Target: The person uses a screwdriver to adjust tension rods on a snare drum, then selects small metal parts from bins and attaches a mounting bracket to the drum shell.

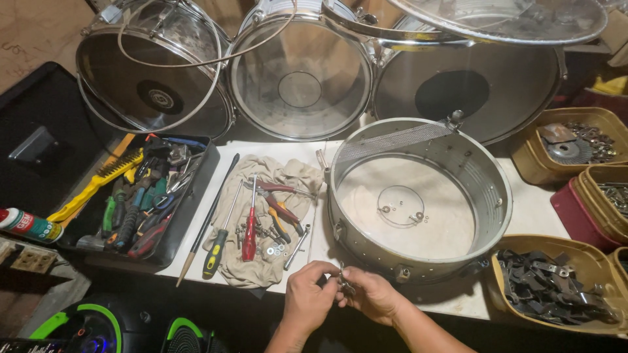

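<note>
Chrome drums [301,72] lean in a row at the back of your bench, three shells side by side with a loose hoop [504,19] lying across the rightmost. In front of them, on the white tabletop [530,209], sits a metal snare shell [418,196] lying open side up, its pale lower head showing a few small loose parts inside. To your left a black tool tray [190,209] is packed with pliers and screwdrivers, a yellow wire brush [98,183] resting across its edge. Between tray and shell a beige cloth [261,261] carries a red-handled screwdriver [249,229], pliers and scattered washers. Tan bins [575,261] of dark metal fittings stand along your right side. Your left hand [307,301] and right hand [373,297] meet at the table's near edge, just in front of the shell, fingertips touching. Both sets of fingers are pinched shut around a small metal fitting [343,282], held between the two hands above the table edge; its exact shape is too small to make out.
</note>
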